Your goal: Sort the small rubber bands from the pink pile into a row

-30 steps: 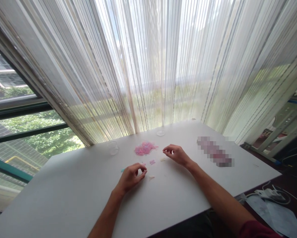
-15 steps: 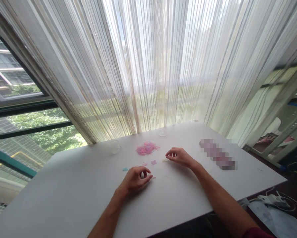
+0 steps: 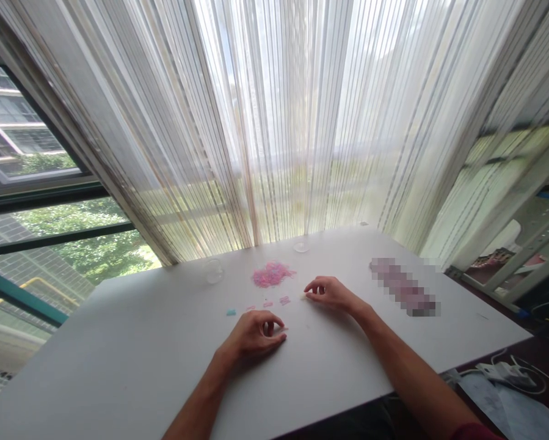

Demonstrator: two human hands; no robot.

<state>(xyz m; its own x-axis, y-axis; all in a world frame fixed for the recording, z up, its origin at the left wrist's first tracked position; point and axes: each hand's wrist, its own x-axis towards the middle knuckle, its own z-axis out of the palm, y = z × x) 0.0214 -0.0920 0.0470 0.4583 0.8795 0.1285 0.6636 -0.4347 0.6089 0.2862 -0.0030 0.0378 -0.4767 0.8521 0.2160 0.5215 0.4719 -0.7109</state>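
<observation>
My left hand rests low over the white table, its fingers curled, with thumb and index fingertips close together. A tiny pale piece shows at those fingertips. Across from it, my right hand has thumb and fingers pinched at a small cream-coloured piece at table level. Between and beyond the hands lie small flat groups of thin strips: a purplish-pink one, a pink one and a teal one. Behind them is a loose heap of pink and purple strips.
Two clear round dishes or lids stand towards the table's far edge. A blurred-out pinkish object lies at the right. Sheer curtains hang behind the table. White cables lie beyond its right front edge.
My left thumb has dropped slightly away from the index fingertip. My right fingers have shifted a little left and down onto the cream piece, of which less shows now.
</observation>
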